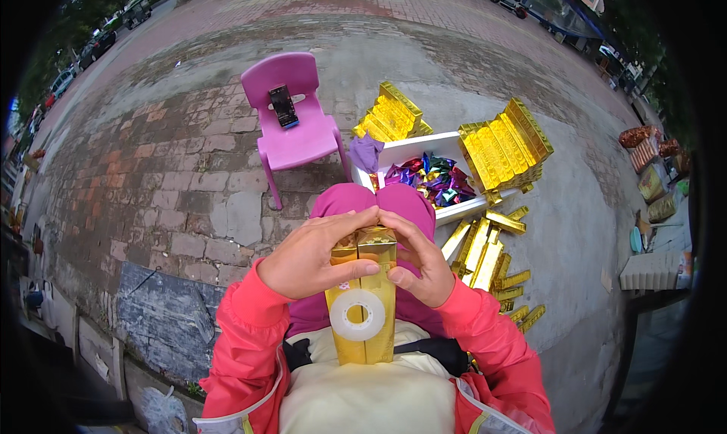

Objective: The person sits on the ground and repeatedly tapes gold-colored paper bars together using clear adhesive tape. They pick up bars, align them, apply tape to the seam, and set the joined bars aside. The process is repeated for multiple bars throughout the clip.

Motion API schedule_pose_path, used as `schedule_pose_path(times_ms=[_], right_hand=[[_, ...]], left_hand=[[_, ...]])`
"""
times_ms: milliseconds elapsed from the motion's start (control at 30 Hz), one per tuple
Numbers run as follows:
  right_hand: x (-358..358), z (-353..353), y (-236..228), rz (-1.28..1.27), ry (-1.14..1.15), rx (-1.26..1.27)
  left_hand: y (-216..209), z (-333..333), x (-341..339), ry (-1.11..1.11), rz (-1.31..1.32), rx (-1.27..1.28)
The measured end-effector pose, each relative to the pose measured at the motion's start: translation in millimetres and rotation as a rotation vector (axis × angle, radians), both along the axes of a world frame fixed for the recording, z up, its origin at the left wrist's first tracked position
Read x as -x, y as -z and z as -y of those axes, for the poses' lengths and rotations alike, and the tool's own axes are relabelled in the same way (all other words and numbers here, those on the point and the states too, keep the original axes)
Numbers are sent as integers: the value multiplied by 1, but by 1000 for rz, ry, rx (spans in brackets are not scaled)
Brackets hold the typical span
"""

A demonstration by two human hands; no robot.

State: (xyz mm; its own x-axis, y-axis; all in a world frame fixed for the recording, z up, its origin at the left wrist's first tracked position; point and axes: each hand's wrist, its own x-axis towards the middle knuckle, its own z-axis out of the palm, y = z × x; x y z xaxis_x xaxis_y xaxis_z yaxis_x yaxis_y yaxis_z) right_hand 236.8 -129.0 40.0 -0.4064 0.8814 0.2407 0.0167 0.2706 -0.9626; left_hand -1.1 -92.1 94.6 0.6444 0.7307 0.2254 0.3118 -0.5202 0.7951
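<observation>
Left hand (310, 254) half-curled around paired gold boxes (382, 286), thumb across their front, right hand (425, 271) cupped, gripping their right side, boxes near over the lap, purple chair (299, 142) far left

- Holds 2 bare hands close together in front of the torso (367, 400), both wrists (277, 281) level with one another.
- Slants the left forearm (246, 324) up and inward from the lower left, the right forearm (488, 335) up and inward from the lower right.
- Wears coral-red sleeves (235, 366) down to the wrists.
- Arches the left hand (307, 252) with its fingers (344, 226) reaching right, left thumb (352, 270) stretched nearly straight below them.
- Curls the right hand (428, 263) leftward, right thumb (410, 282) angled up and inward.
- Brings the 2 sets of fingertips (371, 213) nearly together at the top; contact hard to tell.
- Grips with both hands, thumbs nearer the torso than the fingers.
</observation>
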Motion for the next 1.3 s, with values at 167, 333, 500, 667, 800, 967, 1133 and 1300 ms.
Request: schedule_pose_path(times_ms=[167,333,500,667,800,967,1133,1300], right_hand=[[-4,7,-3,31,24,-54],[-7,7,-5,54,2,-84],[-8,1,-4,73,-50,-63],[-1,-3,-2,39,-91,-42],[1,-2,-2,51,-109,-54],[1,-8,-2,24,-97,-96],[-3,-19,-1,52,-62,-76],[-2,-23,3,-18,-49,-45]], left_hand=[[-7,9,-1,-35,-30,48],[-5,7,-2,-2,-79,-53],[5,0,3,24,-63,12],[11,-2,12,50,-51,0],[10,1,14,38,-65,-15],[4,3,12,36,-88,0],[0,5,14,44,-85,4],[0,6,16,44,-66,40]])
